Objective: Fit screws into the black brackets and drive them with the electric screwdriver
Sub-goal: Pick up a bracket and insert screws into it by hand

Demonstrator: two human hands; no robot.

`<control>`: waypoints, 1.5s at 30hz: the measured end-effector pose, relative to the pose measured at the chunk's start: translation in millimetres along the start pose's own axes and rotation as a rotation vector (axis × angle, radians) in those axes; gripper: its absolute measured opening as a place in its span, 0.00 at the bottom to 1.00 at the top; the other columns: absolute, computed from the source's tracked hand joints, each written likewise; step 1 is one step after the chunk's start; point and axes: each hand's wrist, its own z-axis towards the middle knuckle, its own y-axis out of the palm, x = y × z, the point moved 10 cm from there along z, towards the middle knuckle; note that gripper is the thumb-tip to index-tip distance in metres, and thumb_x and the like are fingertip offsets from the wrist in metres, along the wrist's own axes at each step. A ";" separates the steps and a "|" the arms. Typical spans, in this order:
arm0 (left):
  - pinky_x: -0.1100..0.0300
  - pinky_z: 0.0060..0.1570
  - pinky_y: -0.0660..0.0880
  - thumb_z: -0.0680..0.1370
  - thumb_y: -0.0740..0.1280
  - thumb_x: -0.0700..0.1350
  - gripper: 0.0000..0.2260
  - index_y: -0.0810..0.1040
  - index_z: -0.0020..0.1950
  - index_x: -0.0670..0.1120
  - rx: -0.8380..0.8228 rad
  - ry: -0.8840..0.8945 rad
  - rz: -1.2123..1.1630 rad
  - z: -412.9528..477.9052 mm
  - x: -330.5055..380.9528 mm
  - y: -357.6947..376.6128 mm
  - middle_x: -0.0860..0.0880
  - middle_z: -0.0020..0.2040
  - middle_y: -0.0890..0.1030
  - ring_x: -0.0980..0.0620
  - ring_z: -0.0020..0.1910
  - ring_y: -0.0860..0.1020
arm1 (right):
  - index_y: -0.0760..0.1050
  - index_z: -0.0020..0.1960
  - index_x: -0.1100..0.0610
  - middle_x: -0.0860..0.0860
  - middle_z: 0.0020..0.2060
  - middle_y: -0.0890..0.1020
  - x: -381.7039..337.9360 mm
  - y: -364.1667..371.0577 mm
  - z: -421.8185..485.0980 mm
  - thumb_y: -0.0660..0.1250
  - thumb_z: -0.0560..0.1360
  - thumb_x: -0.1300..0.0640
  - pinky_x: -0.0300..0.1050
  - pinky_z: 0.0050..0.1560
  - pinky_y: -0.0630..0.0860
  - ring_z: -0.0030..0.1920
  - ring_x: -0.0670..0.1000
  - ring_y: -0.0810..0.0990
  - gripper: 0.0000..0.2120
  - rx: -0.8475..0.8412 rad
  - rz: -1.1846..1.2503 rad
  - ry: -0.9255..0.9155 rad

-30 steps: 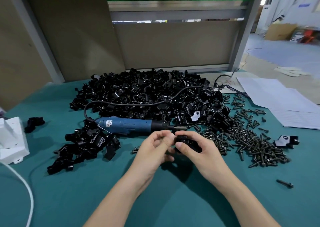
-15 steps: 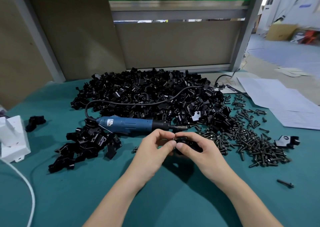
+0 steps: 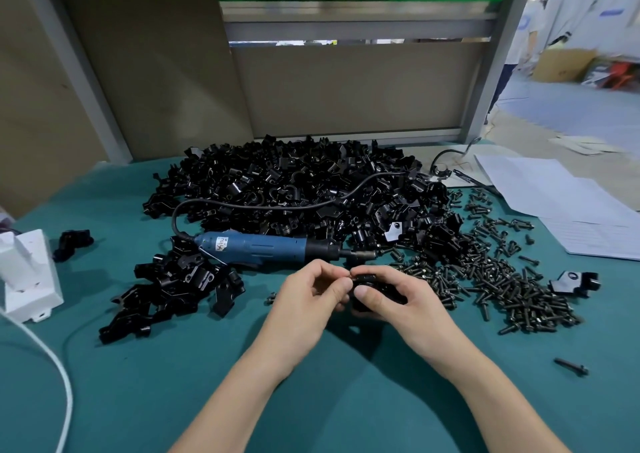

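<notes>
Just in front of the blue electric screwdriver [image 3: 256, 246], what are the hands doing?

The right hand [image 3: 398, 300] is curling round a small black bracket [image 3: 372, 279]. The left hand [image 3: 308, 300] is pinching at its top, fingers bent close. Whether a screw is sitting between them, I cannot tell.

What's risking trouble?

A screw going in crooked, or slipping off into the loose dark screw pile [image 3: 502, 286] right of the screwdriver. Its black cord [image 3: 263, 206] is trailing over the big black bracket heap [image 3: 294, 182] behind, so lifting it could be dragging parts. Bare teal tabletop [image 3: 311, 400] is lying open on the near side
</notes>
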 end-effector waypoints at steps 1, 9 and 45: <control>0.60 0.47 0.80 0.80 0.70 0.41 0.04 0.82 0.48 0.51 0.005 0.015 0.009 -0.7 1.6 -0.3 0.50 0.43 0.85 0.54 0.43 0.83 | 0.84 0.59 0.54 0.55 0.52 0.87 1.8 0.2 0.3 0.72 0.77 0.57 0.45 0.54 0.83 0.55 0.54 0.87 0.11 -0.005 0.061 0.021; 0.68 0.49 0.74 0.79 0.71 0.41 0.04 0.80 0.48 0.50 0.004 0.373 0.360 -11.1 36.1 2.2 0.58 0.47 0.81 0.56 0.49 0.81 | 0.85 0.58 0.56 0.59 0.58 0.85 13.3 5.4 2.1 0.74 0.75 0.54 0.53 0.54 0.84 0.60 0.56 0.84 0.13 -0.095 0.303 0.140; 0.68 0.43 0.72 0.82 0.67 0.50 0.03 0.77 0.49 0.52 0.009 0.319 0.451 -13.4 29.4 4.1 0.60 0.45 0.80 0.60 0.47 0.79 | 0.85 0.61 0.54 0.56 0.60 0.85 6.5 9.9 -1.3 0.76 0.73 0.50 0.51 0.55 0.83 0.62 0.56 0.84 0.17 -0.145 0.282 0.118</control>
